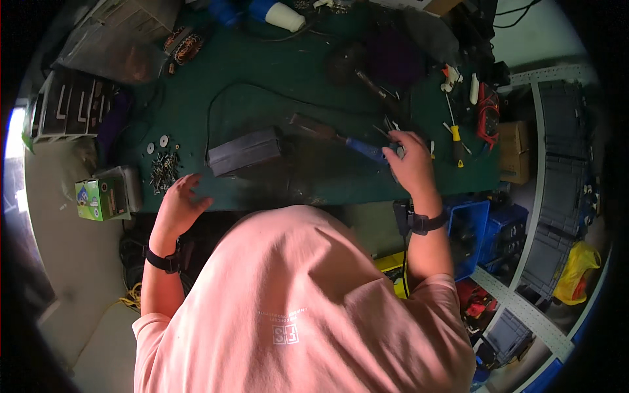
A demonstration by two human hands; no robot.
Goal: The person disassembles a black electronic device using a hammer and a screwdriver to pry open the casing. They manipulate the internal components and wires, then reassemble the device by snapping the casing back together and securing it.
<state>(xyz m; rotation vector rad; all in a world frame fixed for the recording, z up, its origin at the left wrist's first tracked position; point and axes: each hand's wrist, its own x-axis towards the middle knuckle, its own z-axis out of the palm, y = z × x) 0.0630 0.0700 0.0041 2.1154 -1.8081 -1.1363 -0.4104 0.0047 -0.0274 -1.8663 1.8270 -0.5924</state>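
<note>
My left hand (180, 206) is at the table's near edge with its fingers apart and nothing in them. Just beyond it lies a pile of loose screws (164, 171). My right hand (413, 164) hovers at the handle end of a blue-handled tool (365, 149) with a flat, rusty-brown blade. Its thumb and forefinger are bent but apart; whether they touch the handle is unclear. Thin metal tools (388, 126) show just past the fingertips. Between my hands sits a dark grey rectangular block (245, 152), with a thin black cord running behind it.
Two washers (157, 144) lie by the screws. A green box (101, 198) stands left. A yellow-handled screwdriver (457, 134) and a red meter (487, 114) are at right. Copper coils (187, 48) and a blue-and-white plug (278, 14) lie at the back. Blue bins (468, 239) stand below right.
</note>
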